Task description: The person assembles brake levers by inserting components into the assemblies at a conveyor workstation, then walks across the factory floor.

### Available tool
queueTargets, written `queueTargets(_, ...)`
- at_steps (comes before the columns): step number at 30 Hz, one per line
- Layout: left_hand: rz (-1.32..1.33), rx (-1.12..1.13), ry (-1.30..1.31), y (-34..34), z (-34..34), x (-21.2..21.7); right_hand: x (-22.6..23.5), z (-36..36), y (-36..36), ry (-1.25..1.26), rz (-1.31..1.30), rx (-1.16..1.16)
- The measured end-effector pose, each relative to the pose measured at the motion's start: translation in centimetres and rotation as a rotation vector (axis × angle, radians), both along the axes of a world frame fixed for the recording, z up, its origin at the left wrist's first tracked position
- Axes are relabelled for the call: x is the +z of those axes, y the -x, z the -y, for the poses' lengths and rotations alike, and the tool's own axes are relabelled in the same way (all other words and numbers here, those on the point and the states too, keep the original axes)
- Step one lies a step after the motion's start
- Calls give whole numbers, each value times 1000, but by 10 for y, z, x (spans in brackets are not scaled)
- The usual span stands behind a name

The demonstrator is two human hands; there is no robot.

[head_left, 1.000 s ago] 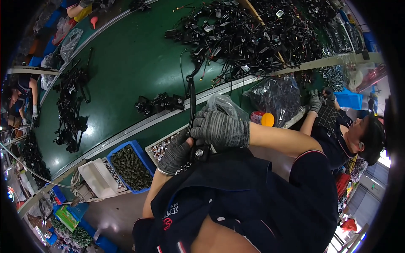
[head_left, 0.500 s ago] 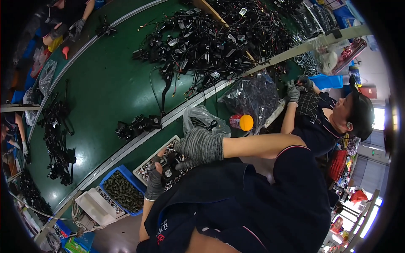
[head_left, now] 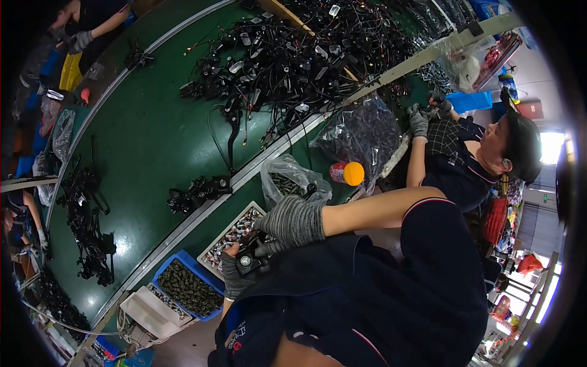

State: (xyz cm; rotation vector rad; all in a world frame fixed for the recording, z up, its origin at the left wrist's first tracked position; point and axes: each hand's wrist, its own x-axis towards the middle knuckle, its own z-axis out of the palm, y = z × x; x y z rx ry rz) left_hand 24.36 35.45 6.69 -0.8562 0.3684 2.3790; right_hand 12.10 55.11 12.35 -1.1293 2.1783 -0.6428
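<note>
Close to my body, both my hands are on a small black part (head_left: 246,262) that has a round silver ring facing up. My left hand (head_left: 235,278), in a grey glove with bare fingertips showing, grips it from the near left side. My right hand (head_left: 292,221), in a striped grey knit glove, closes over its far right side. The fingers partly cover the part, so its full shape is hidden. Just beyond my hands is a white tray (head_left: 215,257) of small silver and reddish metal pieces.
A blue bin (head_left: 218,313) of dark small parts and a white container (head_left: 142,312) stand left. A plastic bag (head_left: 269,177), a yellow-lidded jar (head_left: 353,174) and a metal rail (head_left: 254,164) lie beyond. Black cabled assemblies (head_left: 287,67) cover the green table (head_left: 147,134). A co-worker (head_left: 477,147) works right.
My left hand has come nearer my right, slightly towards my body. The part's ringed face now shows more plainly, and more of the tray is uncovered. The view has shifted a little.
</note>
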Motion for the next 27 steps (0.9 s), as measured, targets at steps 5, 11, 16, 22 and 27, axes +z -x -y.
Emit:
queueTargets(5, 29, -65, 76, -2, -4, 17, -1, -6, -15, -23, 112, -103)
queueTargets(11, -11, 125, 161, 15, -8, 35, 5, 8, -10, 179, 143, -265)
queueTargets(16, -163, 98, 54, 8, 1, 15, -5, 10, -4, 179, 67, -170)
queueTargets(22, -226, -98, 331, 36, 15, 16, -9, 20, 25, -41, 99, 15)
queueTargets(27, -264, 42, 432, 139, 51, -1, -32, 18, 73, 319, -566, -234)
